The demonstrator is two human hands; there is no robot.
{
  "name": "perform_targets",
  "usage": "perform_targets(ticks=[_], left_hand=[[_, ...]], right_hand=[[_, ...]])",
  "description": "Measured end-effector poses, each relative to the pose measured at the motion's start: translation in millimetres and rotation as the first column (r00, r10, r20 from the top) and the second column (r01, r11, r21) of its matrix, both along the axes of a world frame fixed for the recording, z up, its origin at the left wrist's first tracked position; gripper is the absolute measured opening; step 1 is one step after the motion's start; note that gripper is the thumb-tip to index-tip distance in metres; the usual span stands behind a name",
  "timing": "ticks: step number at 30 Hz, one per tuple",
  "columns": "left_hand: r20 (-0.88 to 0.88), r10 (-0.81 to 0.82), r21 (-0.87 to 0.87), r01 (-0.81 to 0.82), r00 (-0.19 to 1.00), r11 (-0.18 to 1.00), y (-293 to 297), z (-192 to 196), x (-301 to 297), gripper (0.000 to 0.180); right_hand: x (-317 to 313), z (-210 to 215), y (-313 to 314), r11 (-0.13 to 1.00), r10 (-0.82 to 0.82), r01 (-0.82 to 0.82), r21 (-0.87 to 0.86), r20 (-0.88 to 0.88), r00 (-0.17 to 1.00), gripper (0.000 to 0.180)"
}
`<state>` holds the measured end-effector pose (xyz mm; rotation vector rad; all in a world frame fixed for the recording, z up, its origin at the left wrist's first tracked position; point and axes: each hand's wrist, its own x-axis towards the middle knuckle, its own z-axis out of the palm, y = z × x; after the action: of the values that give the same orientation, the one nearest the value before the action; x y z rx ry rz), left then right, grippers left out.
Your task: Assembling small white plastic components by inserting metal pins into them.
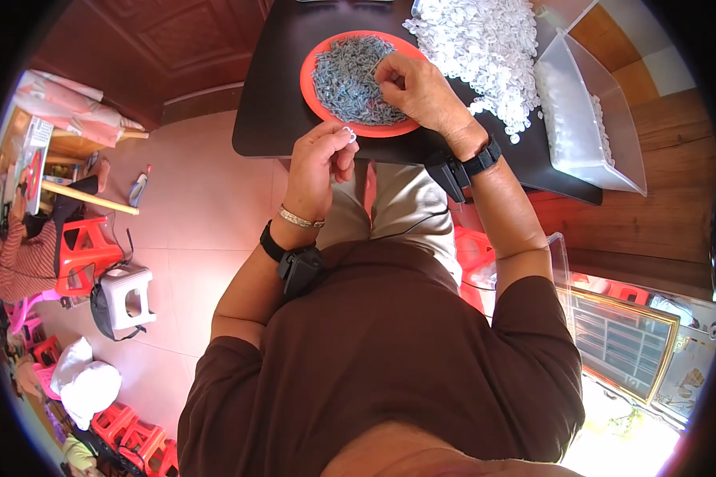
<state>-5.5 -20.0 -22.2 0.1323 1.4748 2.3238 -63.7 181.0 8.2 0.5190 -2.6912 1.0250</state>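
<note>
My left hand (317, 163) is closed just off the near edge of the orange-red plate (307, 86). A small white ring-shaped plastic piece (349, 135) is pinched between its thumb and fingertips. Heaped on the plate are many thin grey pieces (346, 79) that look like small nails or screws. My right hand (426, 94) reaches over the plate's right side, thumb and fingers drawn together at the heap. Whatever those fingertips grip is too small to make out. Beyond that hand, a big pile of similar white plastic pieces (481, 44) covers the table's far right.
Everything stands on a dark table (266, 87). To the right, a translucent bin (573, 135) lies tipped, with white pieces inside. Red stools (87, 250), a grey stool (127, 294) and white bags (91, 389) are on the left. Another person (28, 258) sits at the far left.
</note>
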Motion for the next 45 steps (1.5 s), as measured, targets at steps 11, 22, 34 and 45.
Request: perform_targets(ticks=[11, 22, 34, 45], left_hand=[[0.027, 0.012, 0.006, -0.013, 1.0, 1.0, -1, 0, 1, 0.02], [0.013, 0.007, 0.014, -0.007, 1.0, 1.0, -5, -3, 0, 0.019], [-0.112, 0.042, -0.078, -0.051, 0.993, 0.996, 8, 23, 4, 0.022], [-0.245, 0.033, -0.106, -0.06, 0.969, 0.993, 21, 23, 9, 0.023]], right_hand=[[5, 0, -18, 0.946, 0.191, -0.156, 0.286, -0.1, 0.976, 0.014], [1, -8, -9, 0.991, 0.051, -0.026, 0.131, -0.188, 0.981, 0.011], [47, 17, -14, 0.763, 0.19, 0.043, -0.645, 0.288, 0.939, 0.017], [68, 6, -24, 0.608, 0.263, 0.031, -0.794, 0.238, 0.935, 0.015]])
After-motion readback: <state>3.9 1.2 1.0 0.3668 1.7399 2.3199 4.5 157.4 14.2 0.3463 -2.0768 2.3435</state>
